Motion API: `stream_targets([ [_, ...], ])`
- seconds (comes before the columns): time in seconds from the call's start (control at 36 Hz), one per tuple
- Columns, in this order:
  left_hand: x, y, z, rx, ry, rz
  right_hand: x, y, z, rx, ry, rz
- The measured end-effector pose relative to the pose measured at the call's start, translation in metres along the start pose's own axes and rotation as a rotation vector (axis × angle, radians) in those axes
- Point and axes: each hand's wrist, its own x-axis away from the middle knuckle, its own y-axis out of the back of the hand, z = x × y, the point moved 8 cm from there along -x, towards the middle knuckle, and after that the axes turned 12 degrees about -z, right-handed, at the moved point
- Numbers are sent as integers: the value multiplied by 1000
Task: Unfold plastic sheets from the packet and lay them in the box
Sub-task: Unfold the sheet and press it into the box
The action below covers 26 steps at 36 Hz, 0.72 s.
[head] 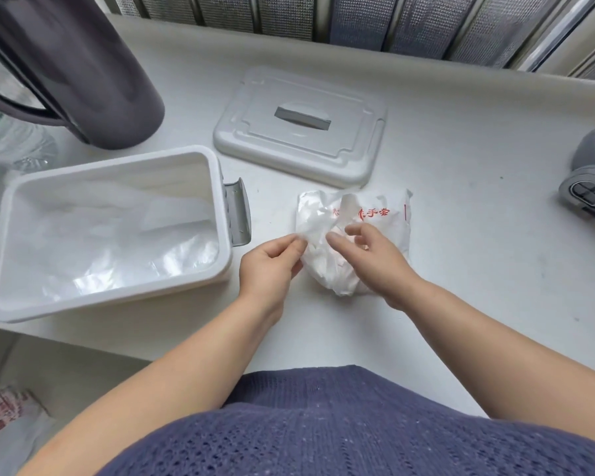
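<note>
A white plastic packet point(389, 221) with red print lies on the white counter, its top torn open. A crumpled clear plastic sheet point(315, 223) sticks up out of it. My left hand point(270, 266) pinches the left edge of that sheet between thumb and fingers. My right hand point(368, 254) hovers over the packet's opening with fingers spread, fingertips just at the sheet. The open white box point(217, 187) stands to the left with several clear sheets point(117, 235) lying flat inside.
The box's white lid point(299, 156) lies flat behind the packet. A dark jug point(83, 70) and a clear bottle point(18, 142) stand at the back left. A grey device point(591, 187) sits at the right edge. Another printed packet point(7, 417) lies below the counter.
</note>
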Motion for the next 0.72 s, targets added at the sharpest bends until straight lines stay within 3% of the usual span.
stream_targets([
  [0.22,6,-6,-3,78,37,111,7,-10,11,8,75,80],
  [0.47,16,-6,-22,-48,-131,87,-7,-2,1,153,55,-42],
  [0.64,17,-10,-32,-108,-204,57,13,-9,40,-308,171,192],
  [0.72,15,-11,-35,-89,-196,57,14,-10,43,-130,244,187],
])
